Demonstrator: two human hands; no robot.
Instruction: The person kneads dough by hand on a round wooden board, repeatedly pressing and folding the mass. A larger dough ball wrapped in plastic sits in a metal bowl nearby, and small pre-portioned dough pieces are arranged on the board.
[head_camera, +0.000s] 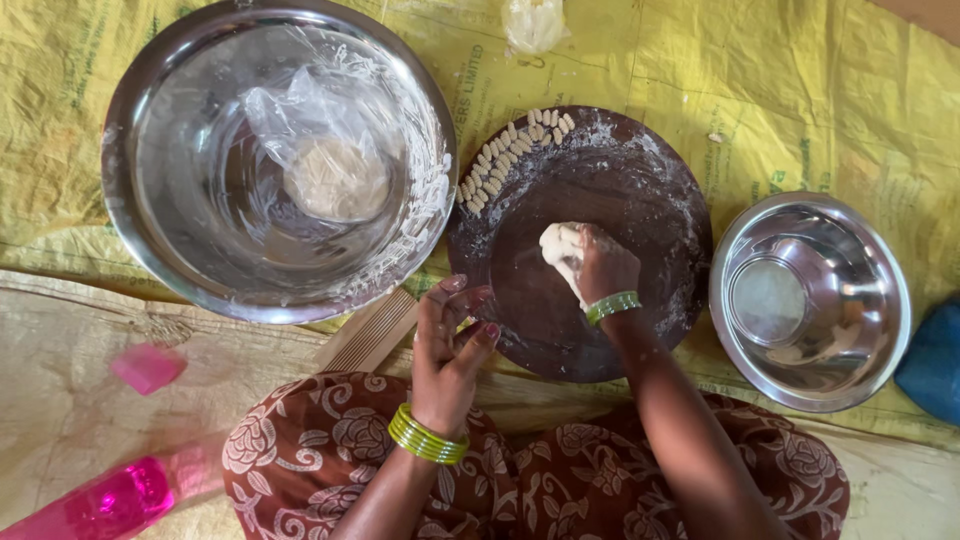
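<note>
While a curved row of shaped dough pieces (512, 150) already lines the floured round board (640, 190), I see my right hand (603, 265) clamped on the dough lump (558, 248), left hand (450, 335) loosely curled, empty.

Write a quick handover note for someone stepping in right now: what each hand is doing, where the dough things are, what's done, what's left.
Right hand: presses the dough lump on the round dark board.
Left hand: raised off the board, fingers curled; whether its grip holds anything cannot be told.
Done: a row of small shaped pieces along the board's upper-left edge.
Left: the lump, plus bagged dough in the large steel bowl. Small steel bowl sits to the right.
</note>
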